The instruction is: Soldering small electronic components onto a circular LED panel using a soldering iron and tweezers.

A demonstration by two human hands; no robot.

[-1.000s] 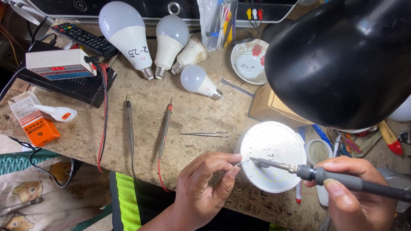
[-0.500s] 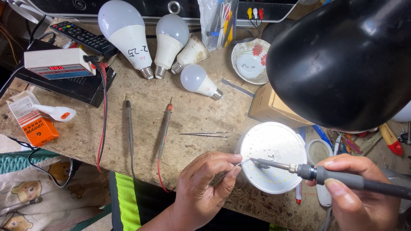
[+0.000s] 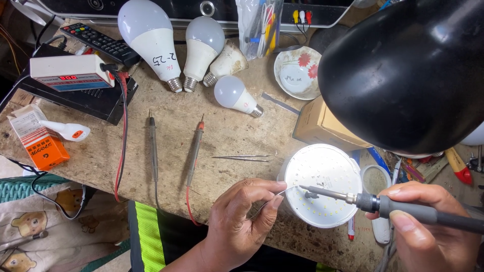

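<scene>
Both hands were barely shifted: left hand (image 3: 242,221) kept pinching solder wire (image 3: 275,195), right hand (image 3: 428,231) stayed closed on soldering iron (image 3: 353,199), tip at LED disc's (image 3: 322,184) 9 o'clock edge; soldering still underway.

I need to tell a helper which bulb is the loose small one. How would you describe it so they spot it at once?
Start at the row of bulbs at the back of the worn bench, by the flowered bowl. The small bulb lies on its side just in front of them. It alone lies apart from the row, with its screw base towards the cardboard box.
</scene>
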